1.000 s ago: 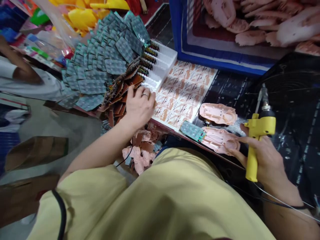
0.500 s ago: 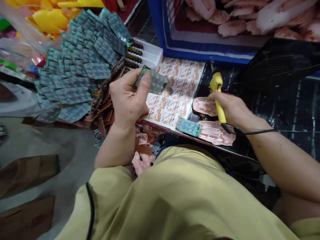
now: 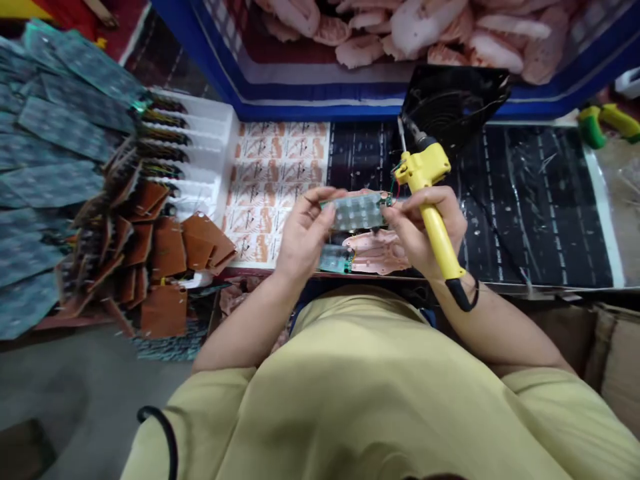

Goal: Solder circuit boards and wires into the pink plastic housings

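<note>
My left hand (image 3: 304, 235) pinches the left end of a green circuit board (image 3: 358, 212) between thumb and fingers. A yellow soldering gun (image 3: 425, 168) is gripped in my right hand (image 3: 436, 217), its metal tip pointing away from me. Fingertips of that hand also meet the board's right end, where thin red and green wires rise. Below the board lies a pink plastic shell half (image 3: 380, 252), with a second circuit board (image 3: 335, 259) at its left end. Another pink shell is mostly hidden behind the held board.
On the left are piled green circuit boards (image 3: 60, 133), brown boards (image 3: 167, 247) and a white foam tray (image 3: 213, 143) with wired parts. A printed sheet (image 3: 277, 180) lies mid-table. Behind stand a blue crate (image 3: 280, 110) of pink shells and a black fan-like part (image 3: 455, 100); green-yellow pliers (image 3: 607, 125) lie right.
The view has swung right. My left hand has brought its board over to my right hand, whose fingers now reach the board's end while still holding the soldering gun.
</note>
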Available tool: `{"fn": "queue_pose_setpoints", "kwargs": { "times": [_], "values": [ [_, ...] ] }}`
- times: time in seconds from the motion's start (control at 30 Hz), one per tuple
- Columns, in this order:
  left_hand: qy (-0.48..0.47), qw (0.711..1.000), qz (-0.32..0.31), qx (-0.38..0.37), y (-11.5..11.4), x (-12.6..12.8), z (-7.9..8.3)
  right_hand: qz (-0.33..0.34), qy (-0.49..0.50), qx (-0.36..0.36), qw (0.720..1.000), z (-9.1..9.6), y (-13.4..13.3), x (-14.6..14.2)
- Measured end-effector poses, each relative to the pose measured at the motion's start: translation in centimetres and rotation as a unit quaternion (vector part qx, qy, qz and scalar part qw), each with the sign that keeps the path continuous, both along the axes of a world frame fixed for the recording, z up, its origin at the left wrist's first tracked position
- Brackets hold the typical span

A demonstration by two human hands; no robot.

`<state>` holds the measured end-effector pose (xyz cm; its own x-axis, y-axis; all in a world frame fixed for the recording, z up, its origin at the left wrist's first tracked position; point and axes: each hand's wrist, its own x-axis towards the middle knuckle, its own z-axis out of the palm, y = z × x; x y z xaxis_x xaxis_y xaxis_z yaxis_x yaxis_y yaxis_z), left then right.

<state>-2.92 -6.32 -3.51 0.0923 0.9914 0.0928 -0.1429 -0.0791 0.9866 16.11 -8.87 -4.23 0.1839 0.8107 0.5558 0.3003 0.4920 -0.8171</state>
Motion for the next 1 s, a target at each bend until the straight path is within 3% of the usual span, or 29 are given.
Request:
{"fn": "queue_pose_setpoints", "kwargs": {
  "times": [0.1,0.17,0.23,0.33,0.43,0.53,0.63,0.77,0.87,1.0],
  "values": [
    [0.200,0.962,-0.009,0.187,0.7,-0.8,1.7,-0.014,-0.059,0.036,0.997,0.1,-0.4,0.5],
    [0.270,0.931,-0.039,0.243,1.0,-0.4,2.8,-0.020,-0.094,0.057,0.994,0.2,-0.7,0.7],
    [0.287,0.919,-0.049,0.267,1.1,0.7,3.4,-0.028,-0.118,0.070,0.990,0.1,-0.9,0.5],
    [0.277,0.925,-0.034,0.258,0.7,2.7,3.5,-0.048,-0.142,0.095,0.984,-0.1,-1.0,0.1],
    [0.243,0.953,-0.033,0.178,0.3,3.8,3.5,-0.066,-0.168,0.086,0.980,-0.3,-1.2,0.0],
    [0.170,0.980,-0.044,0.095,0.7,3.6,4.1,-0.052,-0.167,0.094,0.980,0.0,-1.5,0.6],
    [0.125,0.987,-0.052,0.087,2.3,2.5,5.2,-0.017,-0.136,0.124,0.983,0.4,-2.0,2.3],
    [0.193,0.973,-0.075,0.105,4.8,1.6,6.7,-0.056,-0.127,0.118,0.983,0.6,-2.7,5.0],
    [0.268,0.952,-0.092,0.115,5.8,1.7,6.9,-0.045,-0.137,0.124,0.982,0.4,-3.2,6.7],
    [0.412,0.884,-0.172,0.141,6.3,2.2,5.8,0.017,-0.183,0.125,0.975,0.4,-3.5,8.3]
  ]
}}
